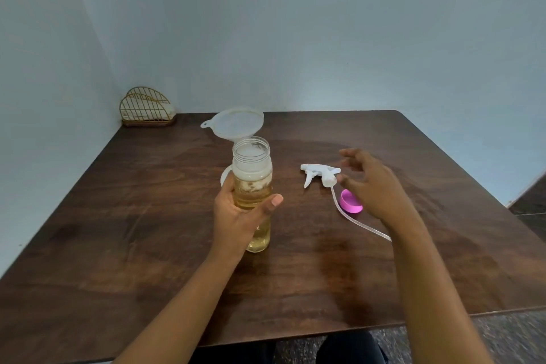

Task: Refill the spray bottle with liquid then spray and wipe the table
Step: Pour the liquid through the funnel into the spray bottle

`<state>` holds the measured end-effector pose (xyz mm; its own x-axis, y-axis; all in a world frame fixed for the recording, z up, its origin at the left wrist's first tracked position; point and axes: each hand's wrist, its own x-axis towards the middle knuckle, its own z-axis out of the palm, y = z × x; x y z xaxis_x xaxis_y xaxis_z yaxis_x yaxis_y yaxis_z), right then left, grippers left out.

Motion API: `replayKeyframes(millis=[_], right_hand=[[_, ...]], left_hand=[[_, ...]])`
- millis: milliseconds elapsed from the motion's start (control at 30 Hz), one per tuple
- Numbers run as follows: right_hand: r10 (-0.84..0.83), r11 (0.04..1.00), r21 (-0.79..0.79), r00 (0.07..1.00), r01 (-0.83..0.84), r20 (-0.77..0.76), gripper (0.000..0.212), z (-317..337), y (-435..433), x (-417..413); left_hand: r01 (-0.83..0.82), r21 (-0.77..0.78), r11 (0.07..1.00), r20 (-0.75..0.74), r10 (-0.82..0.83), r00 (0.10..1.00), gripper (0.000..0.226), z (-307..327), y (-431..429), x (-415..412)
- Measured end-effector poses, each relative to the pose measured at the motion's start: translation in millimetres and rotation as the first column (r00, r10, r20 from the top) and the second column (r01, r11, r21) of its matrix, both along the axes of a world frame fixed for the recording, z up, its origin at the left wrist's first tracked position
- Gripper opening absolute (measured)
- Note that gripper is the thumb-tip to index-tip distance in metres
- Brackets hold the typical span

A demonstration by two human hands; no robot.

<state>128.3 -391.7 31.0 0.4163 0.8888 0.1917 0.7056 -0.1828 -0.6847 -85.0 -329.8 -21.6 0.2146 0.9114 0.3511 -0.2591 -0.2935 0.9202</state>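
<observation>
Gripping bottle (252, 186), left fingers (229, 186) around it

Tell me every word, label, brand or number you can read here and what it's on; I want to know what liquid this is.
No text can be read.
Clear bottle in the left hand: a small embossed mark shows near the thumb, too small and blurred to read.
Spray head, pink cap, funnel: no markings visible.

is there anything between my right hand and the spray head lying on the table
Nothing visible does. The right hand is open, hovering just right of the spray head, with only bare table between them. The pink cap lies nearer you, beside the dip tube, off the direct path. The left hand holds the bottle further left.
</observation>
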Motion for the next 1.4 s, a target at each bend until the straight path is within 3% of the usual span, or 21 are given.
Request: replayKeyframes(millis=[133, 267, 367, 467, 500, 633, 767, 1033, 1233, 1400], right_hand=[[0.348, 0.937, 0.153, 0.881, -0.314, -0.32, 0.048, 12, -11, -66], [0.408, 0.913, 0.201, 0.819, -0.356, -0.404, 0.069, 3, -6, -106], [0.384, 0.922, 0.237, 0.803, -0.307, -0.455, 0.07, -7, 0, -125], [0.298, 0.949, 0.231, 0.857, -0.216, -0.422, 0.07, -15, 6, -137], [0.267, 0.956, 0.229, 0.876, -0.186, -0.402, 0.066, -16, 8, -140], [0.183, 0.965, 0.241, 0.924, -0.103, -0.336, 0.049, -21, 10, -146], [0.135, 0.967, 0.248, 0.938, -0.055, -0.319, 0.048, -22, 12, -142], [0.099, 0.978, 0.205, 0.949, -0.037, -0.299, 0.051, 1, 9, -114], [0.09, 0.974, 0.224, 0.964, -0.032, -0.252, 0.058, 34, 11, -83], [0.111, 0.979, 0.192, 0.972, -0.072, -0.206, 0.052, 51, 24, -60]], left_hand=[[0.078, -0.059, 0.995, 0.043, -0.076, 0.996, 0.082, -8, -3, -10], [0.086, -0.093, 0.992, 0.1, -0.076, 0.992, 0.09, -20, -4, -30], [-0.087, -0.127, 0.988, 0.103, 0.1, 0.99, 0.072, -13, 0, -49], [-0.255, -0.255, 0.933, 0.062, 0.279, 0.958, 0.026, 9, 21, -65], [-0.267, -0.292, 0.918, 0.037, 0.29, 0.956, 0.022, 19, 31, -70], [-0.154, -0.4, 0.903, -0.089, 0.129, 0.988, 0.022, 56, 63, -72], [-0.055, -0.505, 0.861, -0.111, -0.002, 0.994, 0.027, 78, 78, -62], [-0.035, -0.522, 0.852, -0.076, -0.006, 0.997, 0.026, 91, 86, -53], [-0.039, -0.501, 0.865, -0.058, 0.012, 0.998, 0.01, 96, 88, -51], [-0.041, -0.482, 0.875, -0.071, 0.008, 0.997, 0.009, 99, 91, -52]])
